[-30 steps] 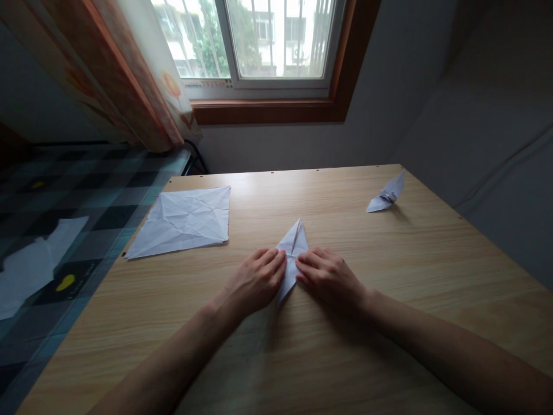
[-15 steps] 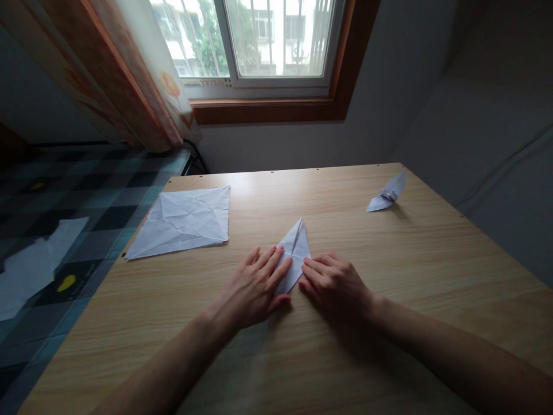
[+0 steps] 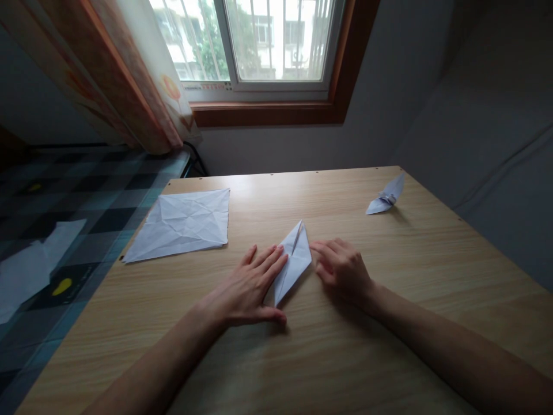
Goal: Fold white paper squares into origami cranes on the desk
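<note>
A white sheet of paper folded into a narrow diamond (image 3: 294, 274) lies flat on the table, with a slit running down from its far tip. My left hand (image 3: 254, 288) rests palm down over the paper's left side, fingers outstretched and thumb spread toward me. Just beyond the diamond's right corner, my right hand (image 3: 343, 268) is curled with its fingers bunched together. Its fingertips sit close beside the paper's edge, and nothing shows between them. The left part of the diamond is hidden under my left fingers.
Creased flat paper (image 3: 190, 222) lies at the table's back left. A folded paper crane-like figure (image 3: 386, 197) stands at the back right. Left of the wooden table (image 3: 268, 369), white paper (image 3: 30, 268) lies on a checked cloth (image 3: 142, 173). A window (image 3: 276, 46) is behind.
My right hand has come off the paper's right corner and moved slightly right. My left thumb has spread toward me, uncovering the paper's near tip.
</note>
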